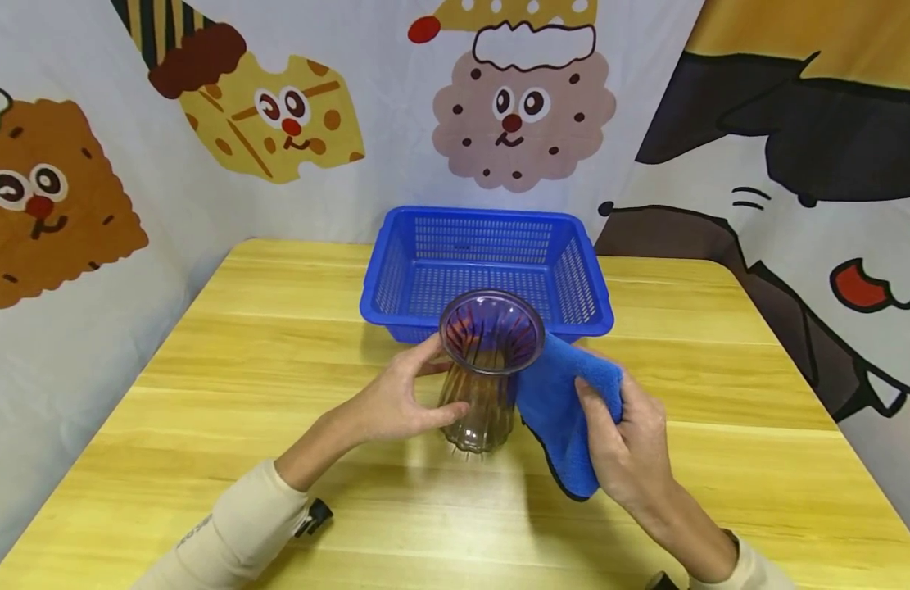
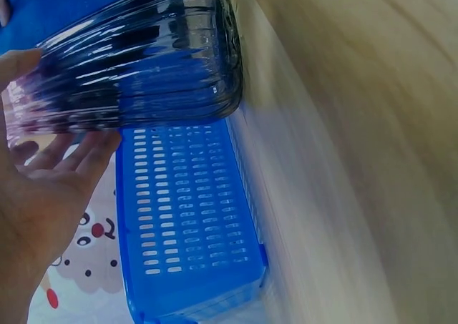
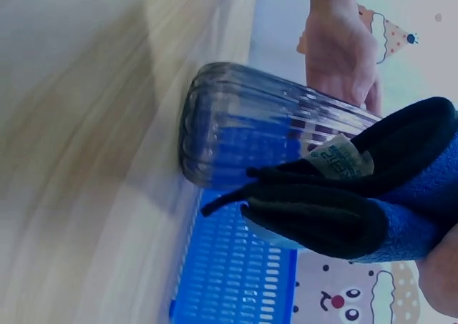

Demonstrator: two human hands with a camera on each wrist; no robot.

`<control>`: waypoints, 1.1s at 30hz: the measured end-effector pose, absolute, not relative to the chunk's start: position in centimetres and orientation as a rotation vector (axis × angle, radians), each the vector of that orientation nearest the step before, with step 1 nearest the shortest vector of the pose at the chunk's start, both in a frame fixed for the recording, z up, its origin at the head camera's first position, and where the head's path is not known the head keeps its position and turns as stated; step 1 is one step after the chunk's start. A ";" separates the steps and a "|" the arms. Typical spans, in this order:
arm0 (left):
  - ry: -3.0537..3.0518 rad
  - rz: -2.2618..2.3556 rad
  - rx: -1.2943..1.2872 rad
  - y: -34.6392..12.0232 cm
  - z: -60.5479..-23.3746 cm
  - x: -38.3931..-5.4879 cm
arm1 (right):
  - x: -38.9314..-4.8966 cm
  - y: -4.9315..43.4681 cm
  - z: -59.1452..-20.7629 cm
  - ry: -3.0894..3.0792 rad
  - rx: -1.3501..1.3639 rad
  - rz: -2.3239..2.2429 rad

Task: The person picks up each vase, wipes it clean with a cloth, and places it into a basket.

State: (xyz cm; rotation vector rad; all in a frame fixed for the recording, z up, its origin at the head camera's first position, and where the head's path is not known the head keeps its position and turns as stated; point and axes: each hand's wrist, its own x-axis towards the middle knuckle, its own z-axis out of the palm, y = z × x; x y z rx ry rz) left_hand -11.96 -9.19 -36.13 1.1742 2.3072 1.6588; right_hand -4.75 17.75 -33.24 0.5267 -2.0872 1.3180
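Observation:
A clear, purple-tinted glass vase [image 1: 480, 401] with fluted sides and a flared rim is held upright near the middle of the table. Whether its base touches the wood I cannot tell. My left hand [image 1: 396, 397] grips it from the left, thumb across the front and fingers behind. In the left wrist view, the fingers of the left hand [image 2: 54, 188] curl round the narrower part of the vase [image 2: 150, 66]. My right hand [image 1: 631, 447] pinches a folded blue cloth [image 1: 568, 418] with dark edging beside the vase. A white tag [image 3: 340, 157] shows on the cloth.
Behind the vase, a blue perforated plastic basket [image 1: 381, 303] stands at the far side of the wooden table [image 1: 278, 328]. A white curtain with cartoon figures [image 1: 396, 123] hangs around the table. A small black clip [image 1: 314, 518] sits by the left sleeve.

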 end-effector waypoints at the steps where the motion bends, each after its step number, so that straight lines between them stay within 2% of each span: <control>1: 2.311 1.653 1.173 -9.2 -36.1 -12.0 | -4.7 17.6 -33.2 -2.083 0.538 1.343; 12: 2.290 1.659 1.163 -9.0 -36.2 -12.1 | -4.6 16.1 -33.9 -2.099 0.646 1.547; 33: 2.236 1.722 1.205 -8.9 -36.5 -12.5 | -4.8 15.8 -34.9 -2.055 0.806 1.611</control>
